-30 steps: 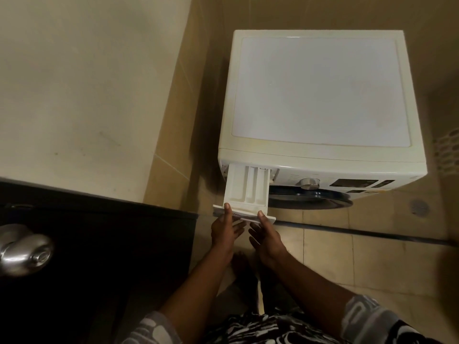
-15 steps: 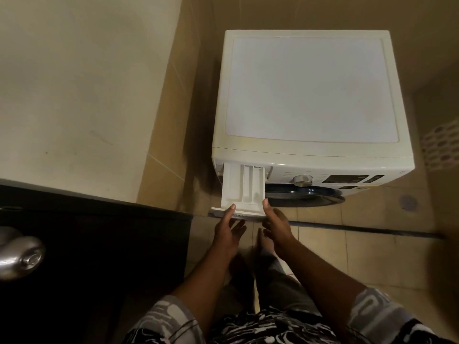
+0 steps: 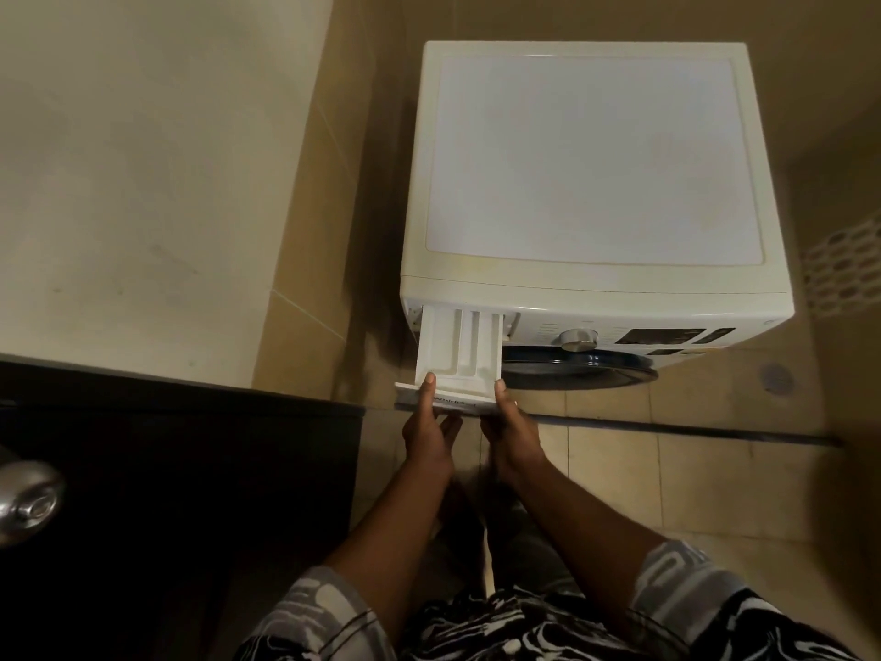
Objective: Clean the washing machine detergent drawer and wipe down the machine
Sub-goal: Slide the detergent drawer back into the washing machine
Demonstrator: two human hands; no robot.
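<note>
A white front-loading washing machine [image 3: 591, 174] stands in the corner. Its white detergent drawer [image 3: 457, 348] is pulled far out at the machine's front left, with its compartments showing. My left hand [image 3: 429, 434] grips the left part of the drawer's front panel, thumb on top and fingers underneath. My right hand [image 3: 512, 429] grips the right end of the same panel in the same way. No cloth is in view.
A silver dial [image 3: 578, 338] and a dark display [image 3: 662, 336] sit on the control panel above the dark round door [image 3: 581, 369]. A dark door with a metal knob [image 3: 28, 500] is at the left. Beige floor tiles [image 3: 691, 469] lie below, with a floor drain [image 3: 776, 378] at the right.
Both hands have closed on the drawer's front panel again, after loosening half a second ago. The view has shifted slightly; the drawer stays pulled out.
</note>
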